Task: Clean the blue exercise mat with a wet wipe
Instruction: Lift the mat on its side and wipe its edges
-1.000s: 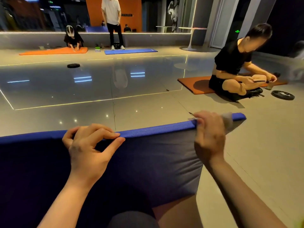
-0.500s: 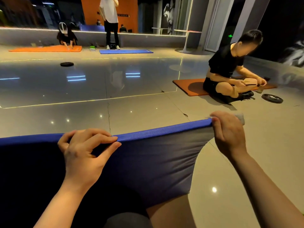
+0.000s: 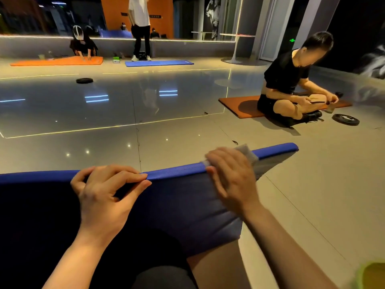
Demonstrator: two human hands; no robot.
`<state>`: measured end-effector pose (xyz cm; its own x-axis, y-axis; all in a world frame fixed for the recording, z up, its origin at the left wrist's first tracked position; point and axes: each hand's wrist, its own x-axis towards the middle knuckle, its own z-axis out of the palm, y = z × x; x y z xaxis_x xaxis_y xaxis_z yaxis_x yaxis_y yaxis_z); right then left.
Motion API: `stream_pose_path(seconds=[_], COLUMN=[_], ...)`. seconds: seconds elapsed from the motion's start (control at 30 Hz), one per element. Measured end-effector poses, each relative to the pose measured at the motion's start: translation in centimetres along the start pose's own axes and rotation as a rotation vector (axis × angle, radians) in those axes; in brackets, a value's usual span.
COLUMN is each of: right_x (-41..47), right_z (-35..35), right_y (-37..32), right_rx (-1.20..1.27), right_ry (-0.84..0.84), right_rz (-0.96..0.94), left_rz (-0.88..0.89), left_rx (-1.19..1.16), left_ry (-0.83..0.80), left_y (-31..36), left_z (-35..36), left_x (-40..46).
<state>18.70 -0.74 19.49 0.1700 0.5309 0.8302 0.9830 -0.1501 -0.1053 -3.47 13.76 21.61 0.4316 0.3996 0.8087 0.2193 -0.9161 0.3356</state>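
Note:
The blue exercise mat (image 3: 187, 205) is lifted up over my lap, its top edge running across the view. My left hand (image 3: 104, 197) grips that edge near the middle, fingers curled over it. My right hand (image 3: 231, 176) holds a white wet wipe (image 3: 246, 152) folded over the edge, a little left of the mat's right corner (image 3: 291, 147). Most of the wipe is hidden under my fingers.
A person sits on an orange mat (image 3: 235, 106) at the right, with a black weight plate (image 3: 345, 119) beside them. Farther back lie another orange mat (image 3: 58, 61), a blue mat (image 3: 158, 63) and a second plate (image 3: 84, 80). A yellow-green object (image 3: 370, 274) sits at the bottom right.
My right hand slid with the wipe to the mat's right corner, then came back left along the edge, so the corner shows again. My left hand kept its grip.

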Motion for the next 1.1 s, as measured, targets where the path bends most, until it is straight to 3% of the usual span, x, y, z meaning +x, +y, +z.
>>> stream_pose_path(seconds=[0.1,0.23,0.4,0.47,0.67,0.73,0.83,0.97,1.1], right_x=[-0.5,-0.9,-0.8,-0.5,0.8,0.9,0.3,-1.0,0.5], right_z=[-3.1,-5.6,-3.3,-1.7,2.1,1.7,0.2,-3.8,-4.2], right_y=[5.9,11.3,7.9,4.5,-5.5,-5.3,0.5,8.2,7.3], right_rx=[-0.127,-0.119,-0.027,0.061,0.245,0.253,0.082,-0.101,0.012], right_ry=[0.021,-0.019,0.262,0.286,0.107,0.007,-0.112,-0.180,-0.159], right_rz=[0.146,0.369,0.582,0.552,0.254,0.087,-0.096,0.113,0.221], left_rz=[0.005,0.014,-0.028,-0.029,-0.010,-0.005,0.010,0.085,0.122], left_rx=[0.006,-0.008,0.013,0.048,0.104,0.090,0.088,0.168,0.299], left_ry=[0.013,-0.006,-0.003,-0.027,-0.085,-0.094,-0.113,-0.112,-0.041], left_y=[0.2,0.2,0.7,0.8,0.6,0.4,0.4,0.3,-0.4], left_z=[-0.1,-0.1,-0.1,-0.1,-0.3,-0.6,-1.0,-0.9,-0.9], left_x=[0.1,0.0,0.3,0.1,-0.4,-0.1,-0.1,-0.7,-1.4])
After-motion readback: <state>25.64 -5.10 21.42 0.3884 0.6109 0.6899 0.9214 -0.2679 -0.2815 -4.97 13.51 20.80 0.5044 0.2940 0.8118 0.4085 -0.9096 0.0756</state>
